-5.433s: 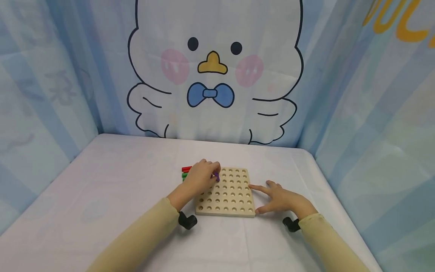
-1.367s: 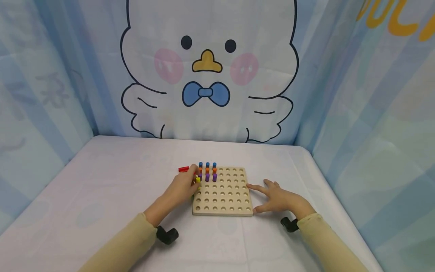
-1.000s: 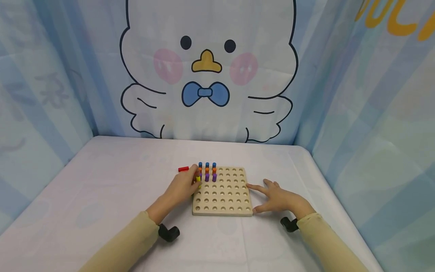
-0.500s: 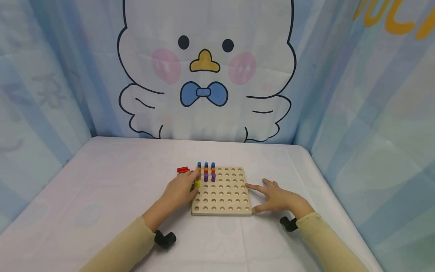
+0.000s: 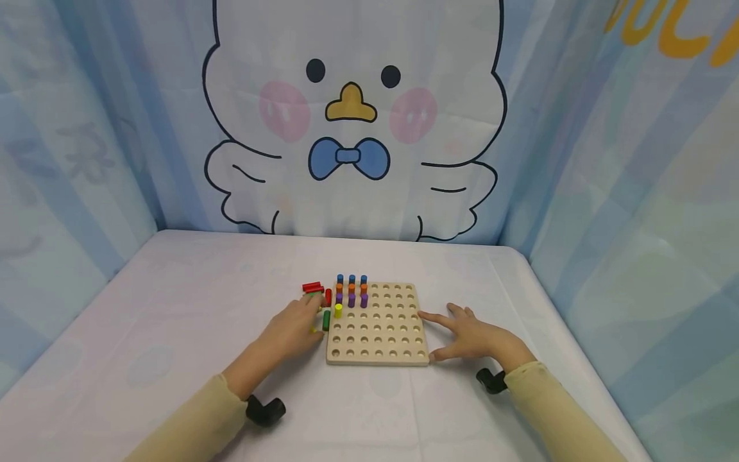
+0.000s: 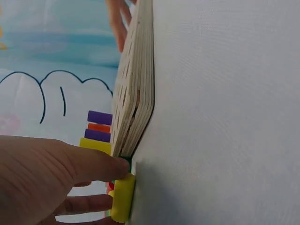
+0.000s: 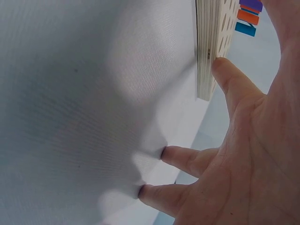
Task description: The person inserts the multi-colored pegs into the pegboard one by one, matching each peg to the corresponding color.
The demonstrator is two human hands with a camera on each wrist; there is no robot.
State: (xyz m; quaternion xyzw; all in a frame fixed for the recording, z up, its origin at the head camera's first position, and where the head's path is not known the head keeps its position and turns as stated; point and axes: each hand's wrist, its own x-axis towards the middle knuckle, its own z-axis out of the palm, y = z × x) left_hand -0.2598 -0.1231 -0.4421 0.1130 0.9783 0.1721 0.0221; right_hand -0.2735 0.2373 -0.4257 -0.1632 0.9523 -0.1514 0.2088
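A square wooden pegboard (image 5: pixel 378 366) lies on the table. Three blue pegs (image 5: pixel 352 279), three orange pegs (image 5: pixel 364 289) and three purple pegs (image 5: pixel 364 300) stand in rows at its far left. In front of these is one upright yellow peg (image 5: pixel 338 311). My left hand (image 5: pixel 291 326) is low beside the board's left edge, over loose pegs. In the left wrist view its thumb and fingers lie around a loose yellow peg (image 6: pixel 123 199), not closed on it. My right hand (image 5: pixel 476 333) is spread, with index finger and thumb touching the board's right edge.
Loose red pegs (image 5: pixel 312 286) lie left of the board's far corner. Another red peg (image 5: pixel 328 297) and a green peg (image 5: pixel 326 320) lie along its left edge. A white cloth covers the table (image 5: pixel 144 333); a printed curtain (image 5: pixel 358 205) stands behind it.
The left hand has set purple pegs and then a yellow peg into the board, let go, and moved left to the loose pegs. The right hand has stayed at the right edge.
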